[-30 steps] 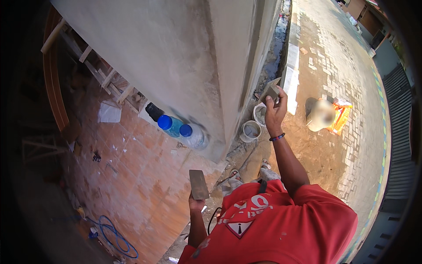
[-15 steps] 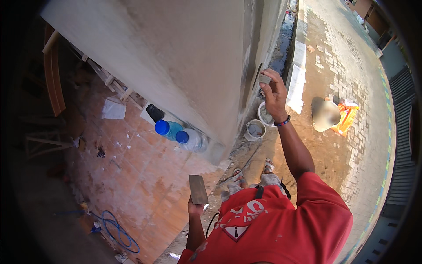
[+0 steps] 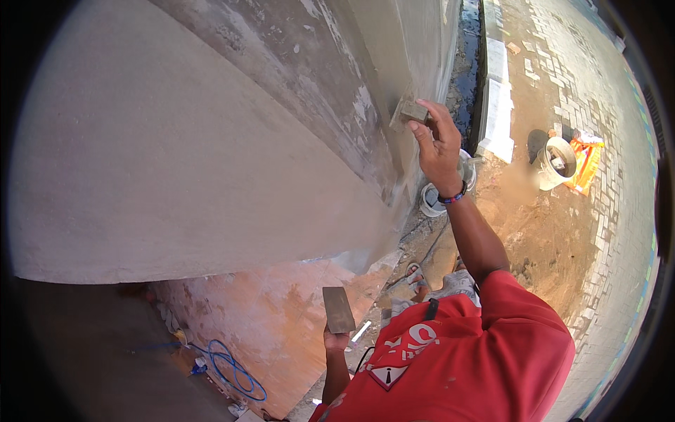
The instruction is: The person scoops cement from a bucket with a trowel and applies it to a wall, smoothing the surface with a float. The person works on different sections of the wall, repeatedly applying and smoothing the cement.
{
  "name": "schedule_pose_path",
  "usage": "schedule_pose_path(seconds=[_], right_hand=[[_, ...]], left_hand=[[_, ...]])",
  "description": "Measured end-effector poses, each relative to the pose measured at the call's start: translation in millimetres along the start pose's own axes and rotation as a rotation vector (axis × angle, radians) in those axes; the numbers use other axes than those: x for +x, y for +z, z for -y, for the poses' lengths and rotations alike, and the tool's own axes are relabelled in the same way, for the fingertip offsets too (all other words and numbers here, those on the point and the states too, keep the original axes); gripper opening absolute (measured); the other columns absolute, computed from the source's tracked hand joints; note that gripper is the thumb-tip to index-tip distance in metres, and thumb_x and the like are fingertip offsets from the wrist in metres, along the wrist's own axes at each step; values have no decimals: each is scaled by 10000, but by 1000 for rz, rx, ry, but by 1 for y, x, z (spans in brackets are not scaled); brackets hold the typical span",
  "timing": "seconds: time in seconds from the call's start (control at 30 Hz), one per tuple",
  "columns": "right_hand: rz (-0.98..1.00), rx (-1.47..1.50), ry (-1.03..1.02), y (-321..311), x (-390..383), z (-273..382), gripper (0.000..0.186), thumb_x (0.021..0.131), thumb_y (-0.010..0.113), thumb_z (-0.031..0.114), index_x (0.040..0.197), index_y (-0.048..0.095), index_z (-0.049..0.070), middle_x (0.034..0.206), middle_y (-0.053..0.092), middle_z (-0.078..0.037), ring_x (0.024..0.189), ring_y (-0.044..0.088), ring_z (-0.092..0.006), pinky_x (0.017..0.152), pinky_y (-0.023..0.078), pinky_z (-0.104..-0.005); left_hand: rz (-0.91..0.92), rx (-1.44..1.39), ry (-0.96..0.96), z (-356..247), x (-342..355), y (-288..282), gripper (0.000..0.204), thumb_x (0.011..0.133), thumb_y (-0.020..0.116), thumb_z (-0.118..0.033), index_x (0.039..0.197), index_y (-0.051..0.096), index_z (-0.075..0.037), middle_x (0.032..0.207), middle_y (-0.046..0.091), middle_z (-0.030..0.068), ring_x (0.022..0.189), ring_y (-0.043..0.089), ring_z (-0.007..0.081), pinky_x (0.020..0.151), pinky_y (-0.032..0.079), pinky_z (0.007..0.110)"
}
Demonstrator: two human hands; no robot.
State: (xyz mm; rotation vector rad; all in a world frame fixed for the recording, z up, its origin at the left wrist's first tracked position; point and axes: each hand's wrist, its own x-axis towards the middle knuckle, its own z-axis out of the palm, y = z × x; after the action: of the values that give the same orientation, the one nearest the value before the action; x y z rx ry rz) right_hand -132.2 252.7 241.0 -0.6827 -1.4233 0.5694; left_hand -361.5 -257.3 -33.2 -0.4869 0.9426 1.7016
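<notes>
My right hand [image 3: 440, 151] is raised at the wall corner, thumb and fingers closed on the block-like grip of a small grey plastering float [image 3: 413, 111]. The float's flat plate lies against or very close to the narrow face of the grey plastered wall [image 3: 190, 162]; exact contact is hard to tell. Low beside my body, my left hand [image 3: 336, 341] grips the lower end of a flat, rectangular grey board [image 3: 339, 309]. The board is tilted up, apart from the wall, and its far side is hidden.
Below my right arm stand a bucket with grey contents [image 3: 432, 200] and another partly hidden by my wrist. A pale bucket [image 3: 555, 163] sits by an orange bag [image 3: 585, 165]. A water-filled drain [image 3: 464, 63] runs along the wall. A blue hose [image 3: 235, 373] coils on the tiled floor.
My view has shifted, so the wall fills more of the left side and the blue-capped bottles are out of sight. The float's plate now shows more at the wall corner. Both hands keep their holds.
</notes>
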Motion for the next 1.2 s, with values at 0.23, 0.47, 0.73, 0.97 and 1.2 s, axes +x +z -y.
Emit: schedule_pose_path(seconds=[0.23,0.47,0.73,0.97,1.2], right_hand=[[-112,-84,349,-8,-13,-85,343,860,646,93,1179,580,-12,1030,625,-131,835,600,-211,737,487,-318],[-12,300,663,-54,-67,-80,393,892,617,104,1251,515,-21,994,586,-45,835,560,-90,624,487,-225],[195,532,917,-102,-68,-84,401,848,640,45,1229,532,-22,1043,595,-57,883,567,-106,689,506,-231],[268,419,283,-79,-23,-47,345,743,693,-32,1058,558,6,1012,600,-129,871,586,-186,688,484,-295],[103,445,-104,-18,46,21,363,718,693,-47,1049,566,30,972,589,-136,840,568,-284,721,471,-349]], left_hand=[[6,93,19,6,-12,22,329,909,524,-302,1117,628,-70,1147,660,89,1062,627,255,910,513,441],[-88,12,54,31,-45,52,325,894,536,-252,1136,614,-49,1164,647,110,1074,616,276,929,502,446],[-32,-67,98,104,-72,94,365,906,472,-236,1190,580,-35,1196,623,126,1087,604,284,933,495,448],[-67,-136,188,184,-89,120,337,905,503,-235,1164,601,-43,1201,628,99,1122,585,260,982,459,427],[-5,-225,252,223,-88,118,339,894,492,-217,1159,604,-39,1206,626,107,1124,585,270,990,450,431]])
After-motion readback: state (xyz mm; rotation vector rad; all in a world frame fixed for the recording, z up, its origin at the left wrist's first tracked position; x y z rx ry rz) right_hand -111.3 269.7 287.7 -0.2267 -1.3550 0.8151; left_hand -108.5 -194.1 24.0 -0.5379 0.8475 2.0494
